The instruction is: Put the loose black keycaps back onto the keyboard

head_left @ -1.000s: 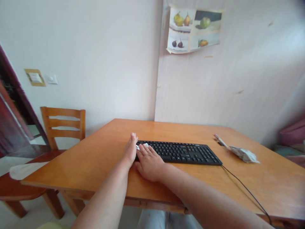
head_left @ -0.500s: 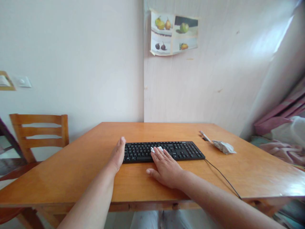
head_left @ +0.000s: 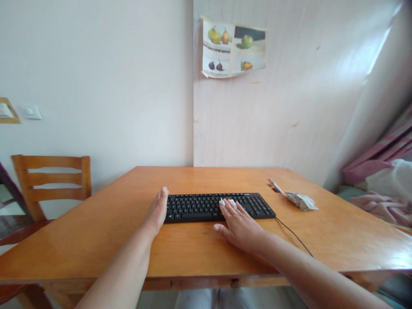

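Observation:
A black keyboard (head_left: pixel 193 208) lies flat on the wooden table in front of me. At its left end, my left hand (head_left: pixel 157 210) stands on its side with the thumb up, holding that edge; most of its fingers are hidden. My right hand (head_left: pixel 241 227) lies palm down over the keys right of the middle. Under its extended fingertips it presses a small white wipe (head_left: pixel 234 203), perhaps tissue or cloth, against the keyboard. The right thumb points left, out over the front of the keyboard.
To the right on the table (head_left: pixel 112 240) are a crumpled pale packet or cloth (head_left: pixel 301 201) and a white pen-like stick (head_left: pixel 276 185) with a small dark item beside it. A black cable (head_left: pixel 294 236) runs from the keyboard to the front edge. A wooden chair (head_left: pixel 53 178) stands left.
My right hand has slid to the right along the keys with the white wipe under its fingers. My left hand stays at the keyboard's left end. The view has tilted slightly.

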{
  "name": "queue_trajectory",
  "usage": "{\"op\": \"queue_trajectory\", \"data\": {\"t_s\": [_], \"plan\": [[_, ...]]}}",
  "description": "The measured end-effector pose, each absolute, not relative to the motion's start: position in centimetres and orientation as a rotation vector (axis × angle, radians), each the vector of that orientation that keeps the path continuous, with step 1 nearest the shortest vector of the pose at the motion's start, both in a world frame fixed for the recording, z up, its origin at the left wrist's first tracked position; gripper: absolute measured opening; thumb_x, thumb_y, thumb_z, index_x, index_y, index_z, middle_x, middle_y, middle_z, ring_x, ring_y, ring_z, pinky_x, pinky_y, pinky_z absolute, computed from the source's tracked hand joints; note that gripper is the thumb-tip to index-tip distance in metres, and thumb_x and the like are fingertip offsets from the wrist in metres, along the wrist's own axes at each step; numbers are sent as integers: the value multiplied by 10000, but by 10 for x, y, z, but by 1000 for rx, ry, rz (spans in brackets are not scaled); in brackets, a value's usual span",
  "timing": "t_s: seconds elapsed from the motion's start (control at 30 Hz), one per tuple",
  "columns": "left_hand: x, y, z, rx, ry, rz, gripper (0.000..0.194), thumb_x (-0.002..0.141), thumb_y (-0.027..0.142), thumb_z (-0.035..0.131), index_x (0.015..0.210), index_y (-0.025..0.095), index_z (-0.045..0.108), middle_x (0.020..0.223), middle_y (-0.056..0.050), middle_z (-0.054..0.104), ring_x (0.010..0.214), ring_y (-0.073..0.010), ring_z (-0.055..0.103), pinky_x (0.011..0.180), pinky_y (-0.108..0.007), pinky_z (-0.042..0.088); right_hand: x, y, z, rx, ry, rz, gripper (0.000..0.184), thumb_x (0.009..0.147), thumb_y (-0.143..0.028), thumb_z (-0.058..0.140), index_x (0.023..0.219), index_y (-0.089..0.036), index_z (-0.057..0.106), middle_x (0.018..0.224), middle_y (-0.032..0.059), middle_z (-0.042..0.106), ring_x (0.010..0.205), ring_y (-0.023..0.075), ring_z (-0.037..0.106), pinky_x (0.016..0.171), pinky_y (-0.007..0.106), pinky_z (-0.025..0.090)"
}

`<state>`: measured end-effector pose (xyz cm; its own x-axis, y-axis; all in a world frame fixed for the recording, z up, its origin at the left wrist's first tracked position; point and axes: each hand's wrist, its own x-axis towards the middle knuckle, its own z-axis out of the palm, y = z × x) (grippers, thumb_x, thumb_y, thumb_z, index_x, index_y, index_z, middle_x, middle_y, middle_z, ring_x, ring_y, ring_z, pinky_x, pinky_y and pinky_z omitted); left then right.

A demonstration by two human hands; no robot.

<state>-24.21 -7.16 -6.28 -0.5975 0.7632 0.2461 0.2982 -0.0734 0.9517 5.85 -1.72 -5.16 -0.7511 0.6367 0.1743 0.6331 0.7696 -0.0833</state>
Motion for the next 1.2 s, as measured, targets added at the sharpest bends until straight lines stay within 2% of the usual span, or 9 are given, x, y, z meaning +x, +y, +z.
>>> {"op": "queue_trajectory", "data": {"t_s": [0.3,0.57,0.87,1.2], "plan": [[-242,-73,-62,1199,1905,1650,860,909,746,179,1456,129,425,1512,-169,447,1420,-253,395,1212,-410,210,12,25,-33,-1074,-2799,168,1020,888,-789,122,1560,-28,214,1611,204,176,1494,323,120,1202,497,99],[-243,-72,-63,1229,1983,1623,845,911,744,190,1447,139,437,1514,-166,442,1430,-263,376,1207,-423,226,46,-22,-49,-884,-2821,66,970,911,-759,174,1558,-40,240,1602,203,191,1495,321,117,1211,497,75],[-245,-72,-66,1198,1947,1643,840,912,742,188,1458,149,425,1490,-166,474,1414,-263,402,1190,-422,263,6,17,-36,-1035,-2804,111,1009,893,-783,133,1556,-30,235,1612,199,167,1497,319,97,1209,486,84],[-242,-70,-64,1177,1932,1646,831,906,749,213,1460,172,436,1522,-148,434,1433,-256,372,1206,-415,228,18,-18,-45,-872,-2848,67,996,900,-772,160,1555,-25,238,1606,198,173,1496,318,100,1215,481,79]]}}
